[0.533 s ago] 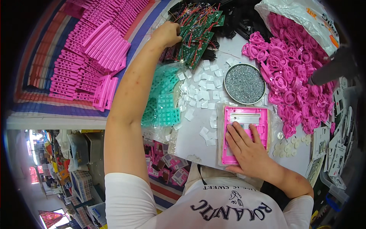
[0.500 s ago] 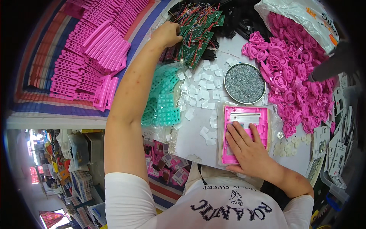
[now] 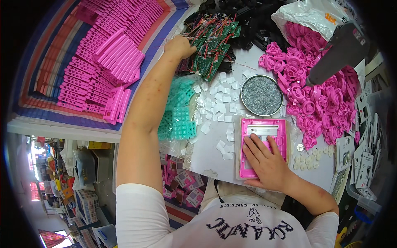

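Note:
My left hand point(image 3: 179, 46) reaches to the left edge of a heap of green circuit boards point(image 3: 215, 49) with red and dark wires. Its fingers are curled inward among the wires, and what they pinch is hidden. Lying flat with fingers spread, my right hand point(image 3: 266, 163) rests on a pink plastic housing point(image 3: 283, 130). The housing lies open side up in front of me, with a silver strip point(image 3: 264, 129) across its upper part. Beneath it is a pale pad in clear wrap.
A round tin of small screws point(image 3: 262, 95) stands behind the housing. Pink ring-shaped parts point(image 3: 308, 105) heap at right under a dark power screwdriver point(image 3: 339, 51). White squares point(image 3: 223, 97), teal button pads point(image 3: 182, 118) and white discs point(image 3: 307, 162) lie around. Pink housings point(image 3: 103, 53) stack at left.
The whole view has shifted slightly. My left hand stays by the circuit boards, its fingers further in among the wires. My right hand keeps its place on the housing.

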